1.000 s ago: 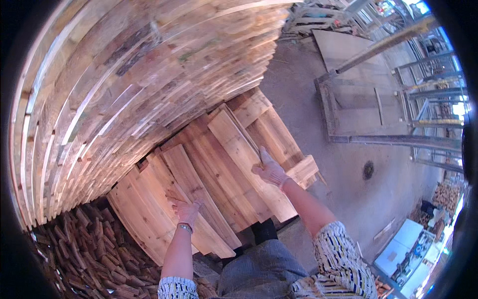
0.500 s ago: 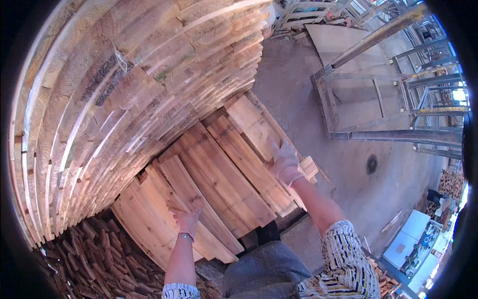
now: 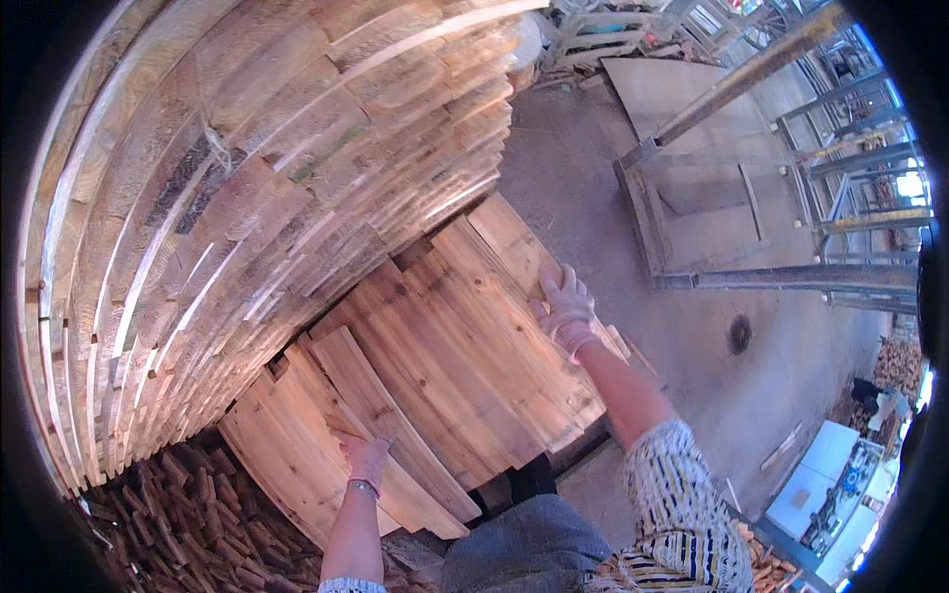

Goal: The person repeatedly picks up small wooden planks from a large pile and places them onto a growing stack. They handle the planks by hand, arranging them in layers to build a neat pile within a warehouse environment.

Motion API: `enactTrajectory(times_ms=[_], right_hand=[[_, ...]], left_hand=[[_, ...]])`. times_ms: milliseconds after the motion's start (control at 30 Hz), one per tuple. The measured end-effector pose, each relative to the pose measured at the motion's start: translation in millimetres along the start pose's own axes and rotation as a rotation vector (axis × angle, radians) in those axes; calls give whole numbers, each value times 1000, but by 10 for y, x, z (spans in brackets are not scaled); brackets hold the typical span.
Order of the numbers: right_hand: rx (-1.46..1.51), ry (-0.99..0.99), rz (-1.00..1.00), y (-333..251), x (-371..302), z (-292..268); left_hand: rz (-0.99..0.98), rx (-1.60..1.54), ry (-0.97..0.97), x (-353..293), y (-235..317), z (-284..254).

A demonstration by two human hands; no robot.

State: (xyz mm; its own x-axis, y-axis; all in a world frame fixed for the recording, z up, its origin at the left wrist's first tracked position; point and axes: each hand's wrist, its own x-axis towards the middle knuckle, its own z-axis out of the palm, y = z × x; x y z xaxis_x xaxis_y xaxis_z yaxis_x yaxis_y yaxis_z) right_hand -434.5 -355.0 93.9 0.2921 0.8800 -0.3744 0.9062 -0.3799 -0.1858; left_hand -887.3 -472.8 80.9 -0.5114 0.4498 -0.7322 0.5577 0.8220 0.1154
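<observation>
Several pale wooden boards (image 3: 435,341) lie side by side in a layer in front of me. Over the boards on the left, my left hand (image 3: 366,459) rests with its fingers stretched out, next to a narrow board (image 3: 358,374) that lies at a slight slant. My right hand (image 3: 567,308), in a thin pale glove, is spread against the outermost right board (image 3: 512,237). Its fingers are apart, and the fingertips reach over that board's edge. Neither hand lifts a board.
A tall stack of planks (image 3: 297,168) rises along the left and far side. Below it lies a heap of small wood offcuts (image 3: 198,504). Across the concrete floor (image 3: 692,366) stands a metal frame (image 3: 732,272); a white table with equipment (image 3: 816,474) is at the lower right.
The right-hand boards have shifted left and closed together, narrowing the gaps between them. My right hand has moved slightly with its fingers spreading wider; my left hand has slid a little nearer me.
</observation>
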Motion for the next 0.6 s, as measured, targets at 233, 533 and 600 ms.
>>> enactTrajectory(times_ms=[233,533,600], right_hand=[[-4,-109,-55,-44,9,76],[5,-49,-424,-789,-844,264],[170,-182,-415,-1279,-1501,544]], left_hand=[[65,-60,-69,-85,-183,-22],[-39,-118,-37,-366,77,-382],[55,-269,-50,-223,-194,-370]])
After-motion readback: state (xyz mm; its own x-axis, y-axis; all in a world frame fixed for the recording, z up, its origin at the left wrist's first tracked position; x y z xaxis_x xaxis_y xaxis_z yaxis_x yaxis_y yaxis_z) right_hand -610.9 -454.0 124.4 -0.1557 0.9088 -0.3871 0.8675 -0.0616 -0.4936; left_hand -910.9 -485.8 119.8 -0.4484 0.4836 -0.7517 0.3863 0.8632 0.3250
